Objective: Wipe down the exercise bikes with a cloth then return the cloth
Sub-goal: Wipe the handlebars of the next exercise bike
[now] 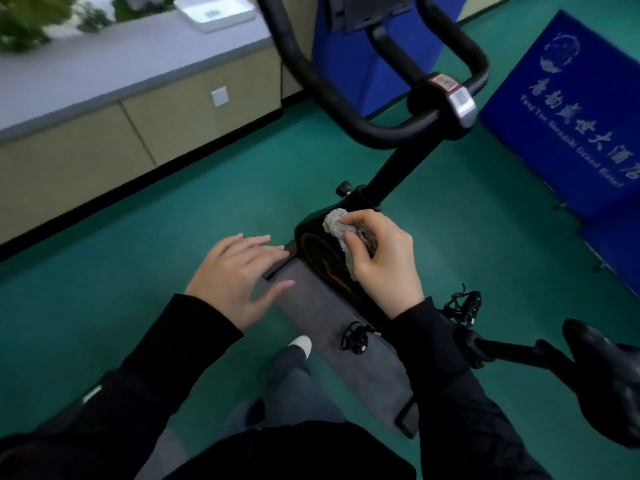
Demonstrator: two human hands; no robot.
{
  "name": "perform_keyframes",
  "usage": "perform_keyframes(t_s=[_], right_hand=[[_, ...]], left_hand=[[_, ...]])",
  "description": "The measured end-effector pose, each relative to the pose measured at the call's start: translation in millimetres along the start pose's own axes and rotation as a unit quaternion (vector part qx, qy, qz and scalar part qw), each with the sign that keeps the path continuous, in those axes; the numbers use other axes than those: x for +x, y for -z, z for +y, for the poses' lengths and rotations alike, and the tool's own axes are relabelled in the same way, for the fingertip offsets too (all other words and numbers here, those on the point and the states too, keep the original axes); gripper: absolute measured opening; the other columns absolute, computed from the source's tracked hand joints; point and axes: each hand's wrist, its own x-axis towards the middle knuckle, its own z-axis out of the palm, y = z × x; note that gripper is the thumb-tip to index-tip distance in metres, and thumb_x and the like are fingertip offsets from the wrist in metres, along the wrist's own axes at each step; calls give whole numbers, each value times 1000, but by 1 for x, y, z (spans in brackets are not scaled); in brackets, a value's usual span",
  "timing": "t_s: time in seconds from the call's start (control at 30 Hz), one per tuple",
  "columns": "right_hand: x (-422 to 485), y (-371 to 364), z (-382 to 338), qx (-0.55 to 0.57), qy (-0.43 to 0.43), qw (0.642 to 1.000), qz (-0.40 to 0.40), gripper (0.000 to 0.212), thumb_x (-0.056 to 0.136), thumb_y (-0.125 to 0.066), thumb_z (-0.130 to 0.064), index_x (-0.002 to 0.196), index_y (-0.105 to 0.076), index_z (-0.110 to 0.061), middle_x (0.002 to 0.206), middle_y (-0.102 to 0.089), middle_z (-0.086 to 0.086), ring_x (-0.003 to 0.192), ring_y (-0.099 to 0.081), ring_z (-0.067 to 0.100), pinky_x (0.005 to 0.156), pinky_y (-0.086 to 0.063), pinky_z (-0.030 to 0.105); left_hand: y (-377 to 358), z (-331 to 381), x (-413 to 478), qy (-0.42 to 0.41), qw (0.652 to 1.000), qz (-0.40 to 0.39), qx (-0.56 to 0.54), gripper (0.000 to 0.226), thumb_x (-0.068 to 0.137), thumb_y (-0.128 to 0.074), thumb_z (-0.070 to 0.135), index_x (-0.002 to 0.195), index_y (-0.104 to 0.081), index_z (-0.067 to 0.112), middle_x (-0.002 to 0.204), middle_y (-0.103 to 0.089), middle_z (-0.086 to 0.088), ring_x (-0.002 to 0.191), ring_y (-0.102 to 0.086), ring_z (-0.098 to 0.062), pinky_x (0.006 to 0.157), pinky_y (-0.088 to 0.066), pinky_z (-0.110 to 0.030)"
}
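A black exercise bike (398,174) stands on the green floor, its looped handlebars reaching toward the top of the view. My right hand (381,261) grips a small grey cloth (334,223) and holds it against the bike's black flywheel housing (311,244), just below the handlebar post. My left hand (235,275) hovers to the left of the housing with fingers spread, holding nothing. The bike's black saddle (602,365) is at the lower right. Two pedals (356,337) show near my right sleeve.
A grey mat (332,320) lies under the bike. A low beige cabinet (121,133) with a grey top and a white tray (214,10) runs along the left. Blue folded mats (568,109) lean at the right. My leg and shoe (301,344) are beside the mat.
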Motion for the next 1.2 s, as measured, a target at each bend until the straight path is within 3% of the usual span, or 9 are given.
perform_keyframes(t_s=[0.2, 0.43, 0.5, 0.6, 0.73, 0.83, 0.97, 1.07, 1.2], right_hand=[[-25, -26, -37, 31, 57, 993, -94, 16, 87, -58, -2, 99, -66, -9, 100, -67, -1, 98, -60, 15, 85, -42, 15], [-23, -59, -82, 75, 152, 960, -221, 16, 88, -58, -2, 101, -65, -9, 103, -66, -1, 101, -59, 14, 87, -44, 21], [-22, -70, -93, 82, 181, 945, -259, 15, 88, -59, -2, 101, -65, -8, 103, -66, -2, 101, -58, 14, 86, -43, 19], [-23, -83, -105, 95, 228, 920, -303, 14, 87, -60, -1, 99, -65, -7, 101, -67, -1, 99, -59, 14, 82, -40, 11], [-32, -97, -110, 112, 280, 880, -367, 14, 88, -59, -3, 99, -65, -9, 99, -65, -6, 97, -57, 9, 81, -39, 8], [-42, -107, -110, 129, 305, 845, -419, 14, 88, -59, -3, 99, -65, -11, 98, -63, -8, 96, -56, 7, 80, -37, 3], [-61, -121, -111, 143, 336, 795, -485, 15, 87, -60, -2, 98, -66, -12, 96, -63, -7, 95, -57, 10, 80, -36, 2], [-77, -128, -117, 144, 359, 759, -525, 17, 87, -60, -3, 97, -66, -15, 97, -64, -9, 95, -57, 6, 81, -36, 2], [-97, -134, -132, 153, 400, 717, -550, 18, 86, -61, -2, 97, -66, -15, 96, -64, -11, 92, -55, 1, 81, -34, -1]], left_hand=[[1, -1, -79, 134, 991, 1, -7, 58, 83, -37, 54, 109, -68, 12, 110, -70, -3, 116, -59, -22, 104, -33, -42], [-8, -12, -157, 328, 944, -24, -7, 92, 67, -7, 71, 135, -46, 23, 142, -47, 5, 137, -34, -12, 115, -12, -32], [-12, -11, -174, 379, 925, -18, 1, 89, 71, -11, 73, 138, -42, 24, 146, -40, 8, 139, -29, -10, 114, -10, -30], [-19, -4, -195, 441, 897, -9, 4, 65, 89, -39, 62, 142, -35, 25, 152, -29, 8, 141, -24, -9, 113, -12, -29], [-22, 17, -210, 510, 860, 20, -12, 72, 84, -34, 63, 143, -35, 20, 152, -30, 2, 138, -30, -14, 114, -22, -32], [-26, 39, -223, 561, 827, 43, -5, 66, 90, -42, 58, 144, -32, 20, 152, -30, 2, 139, -29, -14, 113, -23, -33], [-35, 76, -248, 646, 761, 57, -7, 79, 83, -23, 71, 145, -28, 23, 153, -26, 6, 140, -25, -12, 114, -20, -30], [-39, 104, -266, 700, 709, 85, -12, 71, 89, -33, 66, 145, -28, 24, 153, -25, 6, 140, -24, -11, 114, -19, -30], [-40, 131, -287, 746, 654, 121, -4, 95, 68, -9, 74, 141, -39, 20, 149, -35, 3, 138, -31, -15, 113, -24, -35]])
